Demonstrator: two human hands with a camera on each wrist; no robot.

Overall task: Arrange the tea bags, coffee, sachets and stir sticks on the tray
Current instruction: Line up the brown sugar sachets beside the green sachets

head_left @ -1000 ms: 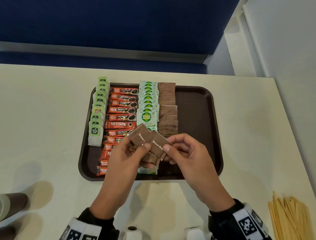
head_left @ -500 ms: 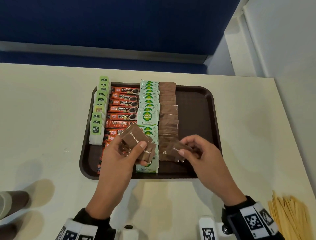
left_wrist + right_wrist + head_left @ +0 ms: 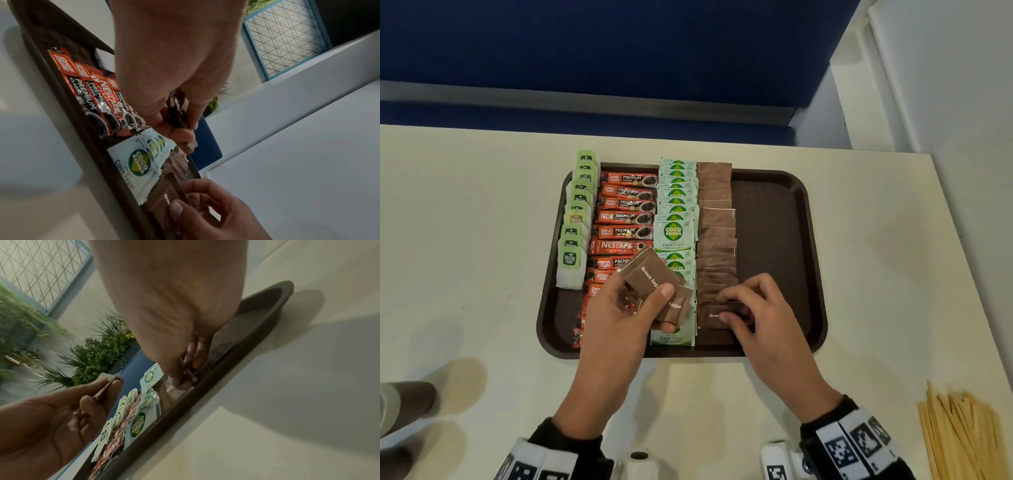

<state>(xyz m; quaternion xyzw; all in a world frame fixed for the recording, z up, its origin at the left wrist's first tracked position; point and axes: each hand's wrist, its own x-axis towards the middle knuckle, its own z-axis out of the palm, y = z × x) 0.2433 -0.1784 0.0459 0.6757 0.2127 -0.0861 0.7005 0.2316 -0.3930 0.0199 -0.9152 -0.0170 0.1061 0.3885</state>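
Note:
A dark brown tray on the table holds rows of green tea bags, red coffee sticks, Coco Sugar sachets and brown sugar sachets. My left hand hovers over the tray's near middle and grips a small fan of brown sugar sachets. My right hand pinches one brown sugar sachet and has it down at the near end of the brown row. In the left wrist view that sachet lies beside a Coco Sugar sachet.
A bundle of wooden stir sticks lies on the table at the near right. A brown paper cup lies at the near left edge. The tray's right third is bare. A blue wall panel stands behind the table.
My right hand has pulled one brown sugar sachet off the fan in my left hand, carried it right and lowered it onto the near end of the brown row.

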